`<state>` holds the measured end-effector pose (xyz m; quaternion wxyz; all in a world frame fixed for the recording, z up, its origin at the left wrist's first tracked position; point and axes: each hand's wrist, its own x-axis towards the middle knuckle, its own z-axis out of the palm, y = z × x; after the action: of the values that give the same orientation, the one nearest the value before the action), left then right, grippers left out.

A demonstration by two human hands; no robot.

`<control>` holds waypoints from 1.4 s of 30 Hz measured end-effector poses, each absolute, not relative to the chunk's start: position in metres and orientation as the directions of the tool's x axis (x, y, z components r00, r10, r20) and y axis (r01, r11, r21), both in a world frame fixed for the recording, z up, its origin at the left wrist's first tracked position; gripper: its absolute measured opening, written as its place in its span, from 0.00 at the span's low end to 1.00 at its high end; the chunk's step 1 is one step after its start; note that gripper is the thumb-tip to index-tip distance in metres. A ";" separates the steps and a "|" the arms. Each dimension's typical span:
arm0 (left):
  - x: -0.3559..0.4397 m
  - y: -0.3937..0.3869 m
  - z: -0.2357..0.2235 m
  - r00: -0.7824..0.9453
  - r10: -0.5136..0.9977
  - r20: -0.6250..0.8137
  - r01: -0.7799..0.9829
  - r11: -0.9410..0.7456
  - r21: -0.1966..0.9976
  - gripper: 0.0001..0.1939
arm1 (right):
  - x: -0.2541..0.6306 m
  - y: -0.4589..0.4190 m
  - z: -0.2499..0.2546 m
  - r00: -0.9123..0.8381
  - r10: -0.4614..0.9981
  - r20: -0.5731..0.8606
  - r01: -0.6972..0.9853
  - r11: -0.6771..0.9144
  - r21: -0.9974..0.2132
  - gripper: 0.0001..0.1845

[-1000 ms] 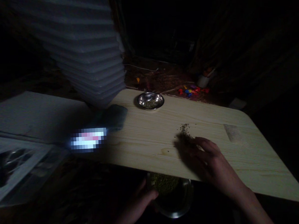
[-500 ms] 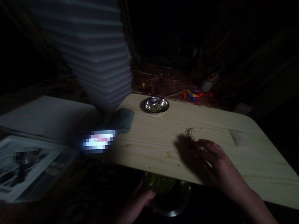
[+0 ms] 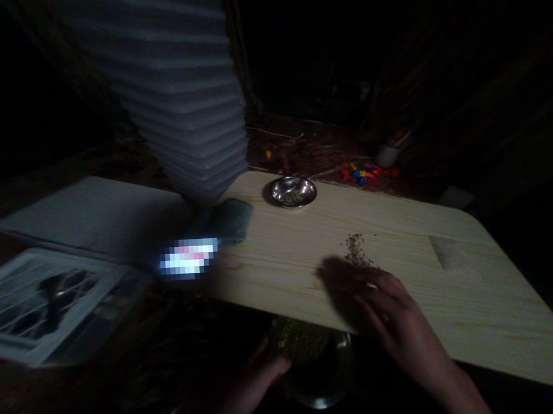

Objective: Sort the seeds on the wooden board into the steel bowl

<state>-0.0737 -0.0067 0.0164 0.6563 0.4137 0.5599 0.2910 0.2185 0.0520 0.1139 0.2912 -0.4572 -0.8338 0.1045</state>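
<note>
Bench point(image 3: 279, 265), one, pale, wood-grained, with rounded corners. Large metal bowl point(image 3: 320, 404), one, below the bench's near edge, its upper part tucked against that edge; contents, a bed of small green grains point(image 3: 304, 341), mostly on the side toward the bench. Left hand point(image 3: 262, 376), bare, clamped on the side of this bowl, thumb over its rim. Right hand point(image 3: 400, 321), bare, above the bench's near edge, right of the bowl, fingers bent; whether the fingertips meet or grip anything cannot be told in the shadow. Loose dark grains point(image 3: 354, 246), one scatter, on the bench just beyond the right fingers, between near and far edges. Small metal bowl point(image 3: 294, 207), one, at the far edge toward the far left corner, some grains inside. Pale flat patch point(image 3: 450, 250), one, nearer the right edge, nature unclear. Grey-green flat item point(image 3: 236, 220), one, at the left end. Bright blurred rectangle point(image 3: 189, 259), one, beside it, nearer the near edge.
</note>
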 end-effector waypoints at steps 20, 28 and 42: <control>-0.047 -0.002 0.018 0.284 0.783 -0.553 0.231 0.504 0.832 0.22 | 0.274 0.029 0.097 -0.238 0.889 0.390 0.832 0.394 -0.391 0.19; -0.040 0.002 0.027 0.325 0.771 -0.548 0.225 0.500 0.836 0.15 | 0.280 0.020 0.093 -0.221 0.896 0.386 0.816 0.386 -0.429 0.22; -0.028 0.004 0.035 0.384 0.745 -0.545 0.203 0.508 0.837 0.25 | 0.268 0.021 0.093 -0.238 0.892 0.386 0.806 0.403 -0.434 0.17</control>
<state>-0.0277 0.0037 0.0347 0.6957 0.4561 0.5196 0.1948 0.2679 0.0210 0.0925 0.2962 -0.5417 -0.7833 0.0724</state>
